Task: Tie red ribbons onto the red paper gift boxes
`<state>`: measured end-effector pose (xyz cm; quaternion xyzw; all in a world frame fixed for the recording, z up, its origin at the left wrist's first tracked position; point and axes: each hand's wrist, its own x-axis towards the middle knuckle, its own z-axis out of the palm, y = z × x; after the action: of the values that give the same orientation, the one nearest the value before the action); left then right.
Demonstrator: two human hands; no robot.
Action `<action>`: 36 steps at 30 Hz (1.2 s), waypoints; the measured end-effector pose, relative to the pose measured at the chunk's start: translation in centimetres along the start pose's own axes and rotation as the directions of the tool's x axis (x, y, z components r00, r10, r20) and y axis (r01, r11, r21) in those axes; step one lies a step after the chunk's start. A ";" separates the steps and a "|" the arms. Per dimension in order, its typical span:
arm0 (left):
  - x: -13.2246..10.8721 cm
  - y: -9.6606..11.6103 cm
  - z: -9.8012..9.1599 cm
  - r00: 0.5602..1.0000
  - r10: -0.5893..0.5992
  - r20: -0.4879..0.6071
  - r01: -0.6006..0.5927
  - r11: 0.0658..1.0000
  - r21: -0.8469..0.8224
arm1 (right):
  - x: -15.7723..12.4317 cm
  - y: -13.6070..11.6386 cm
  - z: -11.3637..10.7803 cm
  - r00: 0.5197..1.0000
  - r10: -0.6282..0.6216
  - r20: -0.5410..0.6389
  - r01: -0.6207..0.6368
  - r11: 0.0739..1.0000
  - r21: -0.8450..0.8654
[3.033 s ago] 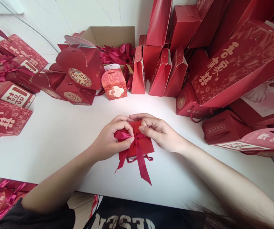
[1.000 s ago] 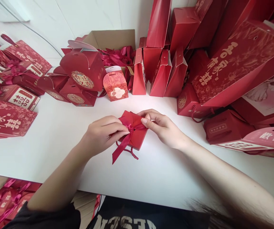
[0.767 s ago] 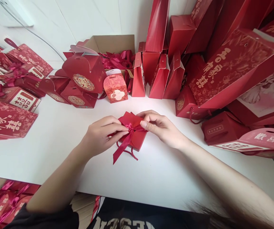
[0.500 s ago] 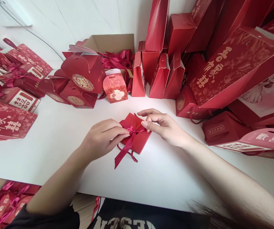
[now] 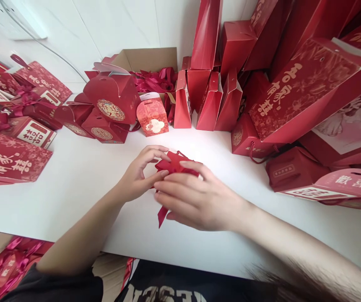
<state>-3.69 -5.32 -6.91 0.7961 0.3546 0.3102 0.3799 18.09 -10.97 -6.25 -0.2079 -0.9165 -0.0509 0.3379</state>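
Note:
A small red gift box [image 5: 175, 162] with a dark red ribbon [image 5: 162, 214] tied on it lies on the white table [image 5: 73, 184] in front of me. My left hand [image 5: 141, 174] grips the box and the ribbon knot from the left, fingers curled around them. My right hand [image 5: 196, 199] lies across the near side of the box with its fingers stretched out toward the left, covering most of the box and the ribbon. Only the box's far corner and one ribbon tail show.
Red gift boxes [image 5: 111, 102] and a cardboard box [image 5: 149, 61] of ribbons stand at the back. Tall red bags [image 5: 306, 88] pile up on the right. Flat printed boxes [image 5: 7, 157] lie on the left, and ribbons [image 5: 1, 264] sit below the table edge.
My right hand let go of the ribbon on the right side and swept toward me and left, over the box. My left hand shifted its grip up to the box's top.

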 end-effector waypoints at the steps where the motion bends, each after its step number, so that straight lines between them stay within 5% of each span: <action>1: 0.0 -0.1 0.1 1.000 -0.017 0.003 0.017 0.999 -0.042 | 0.0 -0.4 0.2 0.998 -0.056 0.040 0.058 0.997 -0.052; 11: 0.3 -0.8 0.1 0.985 -0.174 0.011 0.163 0.898 -0.410 | 0.0 0.2 -1.0 0.973 -0.072 0.219 0.079 0.997 -0.022; 17: 0.3 -0.7 -0.3 0.981 -0.191 0.024 0.177 0.850 -0.496 | 0.1 0.0 -2.1 0.996 -0.086 0.026 0.085 0.996 0.041; 24: 0.6 -0.3 -0.8 0.989 -0.146 0.017 0.138 0.884 -0.447 | -0.3 -0.6 0.6 0.998 -0.054 0.044 0.063 0.965 -0.253; 32: 0.7 -0.2 -1.8 0.979 -0.082 0.188 0.145 0.924 -0.353 | -0.4 0.2 0.7 0.995 0.030 0.099 -0.007 0.974 -0.225; 36: 0.5 0.4 -0.9 0.988 -0.134 0.075 0.149 0.956 -0.254 | -0.3 0.4 0.4 0.999 -0.005 0.042 0.016 0.960 -0.278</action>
<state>-3.97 -4.77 -5.97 0.7206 0.3562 0.3031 0.5119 18.23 -10.62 -6.78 -0.2496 -0.9080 -0.1769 0.2864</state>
